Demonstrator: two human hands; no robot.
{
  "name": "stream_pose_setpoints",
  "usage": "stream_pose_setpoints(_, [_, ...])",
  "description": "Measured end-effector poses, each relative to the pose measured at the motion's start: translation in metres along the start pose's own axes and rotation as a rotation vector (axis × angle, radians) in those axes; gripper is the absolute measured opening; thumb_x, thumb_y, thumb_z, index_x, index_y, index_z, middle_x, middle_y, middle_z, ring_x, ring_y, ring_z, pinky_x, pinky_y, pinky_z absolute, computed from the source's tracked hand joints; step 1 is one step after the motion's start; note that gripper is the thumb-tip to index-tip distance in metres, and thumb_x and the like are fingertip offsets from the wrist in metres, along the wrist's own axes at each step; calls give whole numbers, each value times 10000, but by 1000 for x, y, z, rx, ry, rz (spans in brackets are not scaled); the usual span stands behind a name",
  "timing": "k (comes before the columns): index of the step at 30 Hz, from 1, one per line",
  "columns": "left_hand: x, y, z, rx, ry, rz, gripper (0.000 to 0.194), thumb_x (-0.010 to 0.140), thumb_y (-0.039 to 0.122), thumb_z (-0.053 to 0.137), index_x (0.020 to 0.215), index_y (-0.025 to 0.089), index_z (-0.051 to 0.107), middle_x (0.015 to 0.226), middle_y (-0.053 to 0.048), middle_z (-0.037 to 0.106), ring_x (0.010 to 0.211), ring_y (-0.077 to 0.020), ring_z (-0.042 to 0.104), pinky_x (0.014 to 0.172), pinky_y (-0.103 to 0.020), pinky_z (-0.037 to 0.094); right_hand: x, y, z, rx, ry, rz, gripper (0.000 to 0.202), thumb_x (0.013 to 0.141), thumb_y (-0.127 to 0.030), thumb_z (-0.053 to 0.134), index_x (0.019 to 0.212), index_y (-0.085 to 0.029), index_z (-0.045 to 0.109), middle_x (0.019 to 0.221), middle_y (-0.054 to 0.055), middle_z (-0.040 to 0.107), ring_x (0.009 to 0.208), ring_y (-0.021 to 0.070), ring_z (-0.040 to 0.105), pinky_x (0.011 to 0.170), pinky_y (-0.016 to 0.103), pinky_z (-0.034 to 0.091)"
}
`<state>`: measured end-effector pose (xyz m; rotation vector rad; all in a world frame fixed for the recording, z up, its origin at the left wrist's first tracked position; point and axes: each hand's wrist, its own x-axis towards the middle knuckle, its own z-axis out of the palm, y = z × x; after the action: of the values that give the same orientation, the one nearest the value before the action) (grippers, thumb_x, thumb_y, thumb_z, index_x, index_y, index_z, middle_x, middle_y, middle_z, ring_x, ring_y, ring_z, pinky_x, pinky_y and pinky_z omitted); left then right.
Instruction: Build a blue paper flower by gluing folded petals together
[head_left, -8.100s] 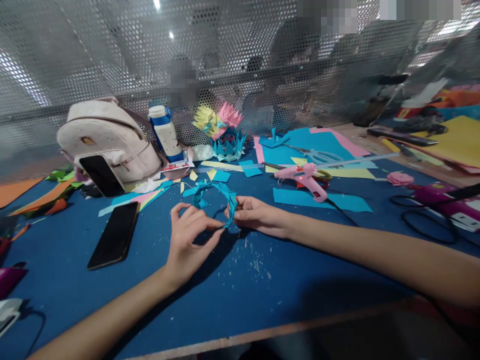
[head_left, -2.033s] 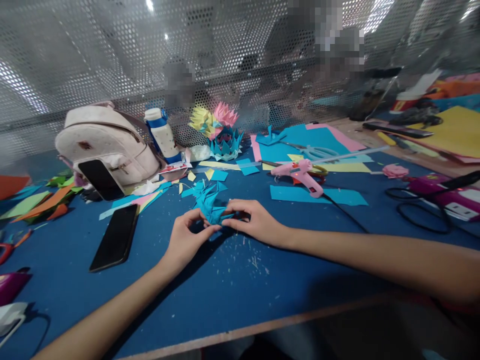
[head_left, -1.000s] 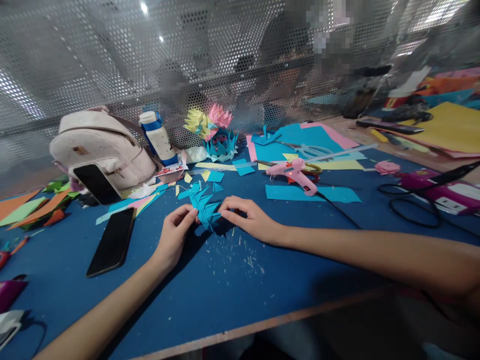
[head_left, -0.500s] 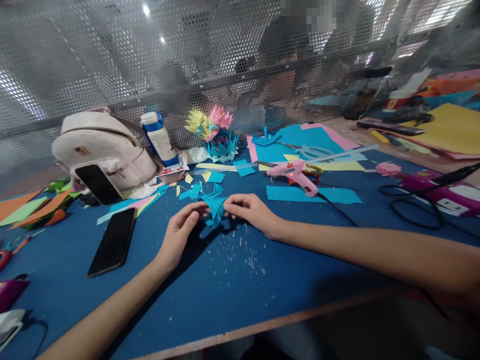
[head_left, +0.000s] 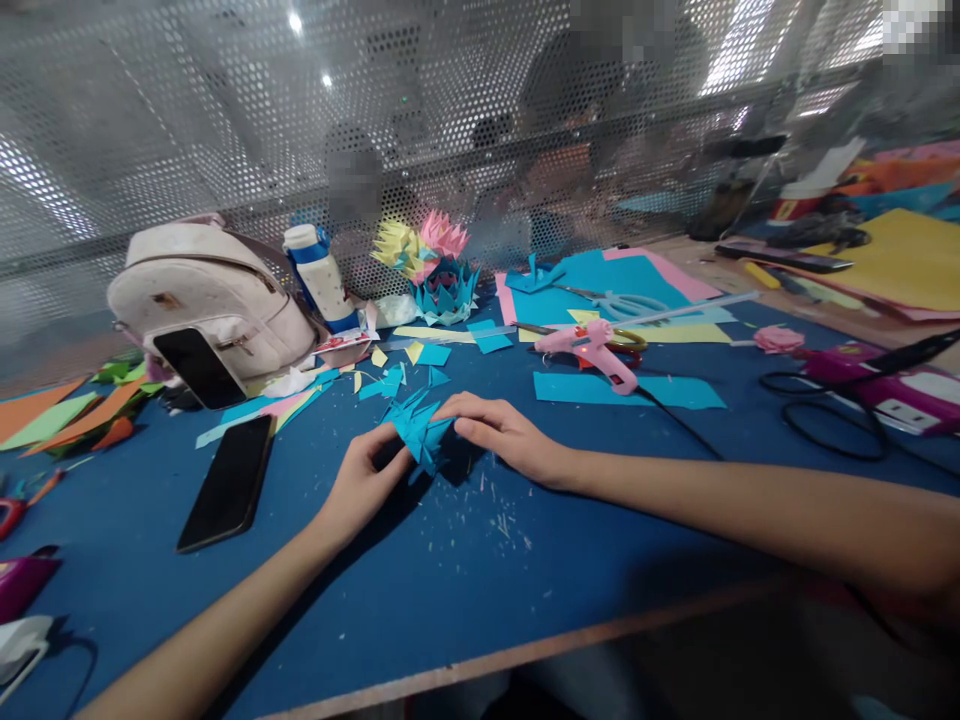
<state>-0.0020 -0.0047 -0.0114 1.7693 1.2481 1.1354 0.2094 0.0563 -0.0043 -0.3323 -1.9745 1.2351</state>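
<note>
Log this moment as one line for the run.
left hand: holding spiky blue paper piece | right hand: fingertips at its edge | glue gun: unheld, red light on | flat phone: on table | second phone: against backpack

The spiky blue folded-paper piece (head_left: 421,430) at the fingers of the left hand (head_left: 365,482) looks matt and sharply creased. Beyond the right hand (head_left: 510,440), the pink pistol-shaped glue gun (head_left: 592,352) looks like smooth plastic. Left of the left hand, the black rectangular phone (head_left: 229,482) has a glossy face. Under both hands, the blue flat-topped desk (head_left: 450,600) looks matt.
</note>
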Motion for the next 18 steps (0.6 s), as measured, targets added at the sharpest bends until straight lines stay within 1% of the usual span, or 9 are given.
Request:
stream_pose_setpoints(2, [-1,1,1,-34,9,-3,321,865,411,650,1053,159,719,1048,-82,738,968,-253,665,888,-331,504,-1,-3,1,-93,-35,-82,316,984,-446,499,1098,-205,669,1099,71,648,1086,194,551,987,400,419])
stream_pose_setpoints(5, [-1,4,3,-153,11,-22,423,810,446,722,1135,178,688,1178,-103,701,1080,-274,645,956,-338,487,-2,-6,2,-195,-70,-136,269,974,-388,537,1125,-198,653,1122,83,642,1112,202,532,1011,422,406])
stream_pose_setpoints(8, [-1,7,3,-295,16,-65,478,793,465,745,1172,185,669,1238,-119,675,1136,-280,630,1007,-357,462,-2,-7,3,-239,-107,-126,213,953,-317,583,1123,-207,649,1113,73,660,1097,200,537,1000,413,414])
stream_pose_setpoints(11, [-1,6,3,-376,-5,-93,458,843,454,704,1218,199,643,1293,-118,644,1176,-272,607,1010,-354,457,-2,-6,4,-261,-116,-102,213,919,-287,637,1116,-209,649,1110,64,668,1098,200,532,992,398,421])
stream_pose_setpoints(15, [-4,2,4,-470,-31,-178,434,898,447,644,1281,248,606,1363,-98,594,1189,-263,592,932,-314,490,-2,-2,5,-292,-100,-83,205,879,-270,692,1067,-196,657,1055,61,675,1076,197,537,970,379,437])
stream_pose_setpoints(18, [-5,-1,5,-529,-56,-227,442,880,459,667,1271,261,616,1342,-87,608,1136,-250,617,897,-295,497,-2,1,5,-323,-87,-76,196,858,-263,714,1029,-189,655,1006,58,670,1017,196,544,915,368,460])
